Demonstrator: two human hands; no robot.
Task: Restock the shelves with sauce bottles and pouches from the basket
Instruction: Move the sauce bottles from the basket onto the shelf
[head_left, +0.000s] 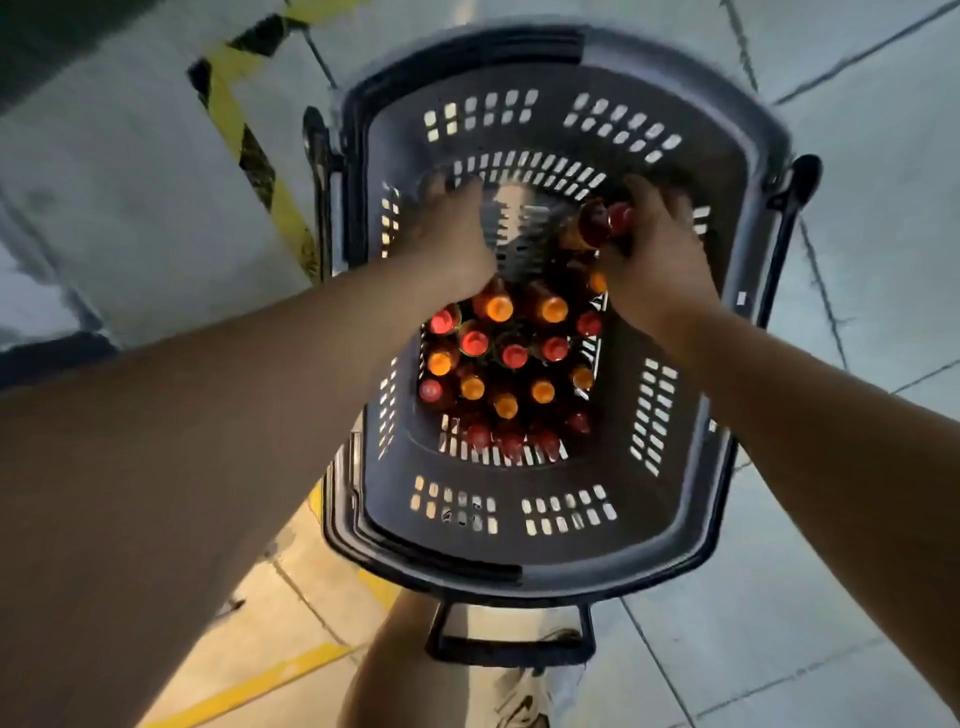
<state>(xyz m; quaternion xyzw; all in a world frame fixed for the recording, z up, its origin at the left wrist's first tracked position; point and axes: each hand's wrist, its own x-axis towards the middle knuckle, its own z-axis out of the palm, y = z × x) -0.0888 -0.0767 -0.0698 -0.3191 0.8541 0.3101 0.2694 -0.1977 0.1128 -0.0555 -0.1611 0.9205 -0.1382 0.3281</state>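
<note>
A deep dark plastic basket (675, 171) with slotted walls stands on the floor below me. Several sauce bottles (498, 358) with red and orange caps stand upright, packed in the near part of its bottom. Both my arms reach down into it. My right hand (654, 260) grips red-capped sauce bottles (605, 223) lifted above the others at the far right. My left hand (452, 234) is at the far left of the basket floor, fingers curled down; what it holds, if anything, is hidden by the hand.
The basket has a black handle (511, 649) at its near end and side handles. It stands on a grey tiled floor (857, 571) with yellow-and-black hazard tape (249, 150) at the left. My leg and shoe (524, 696) are below the basket.
</note>
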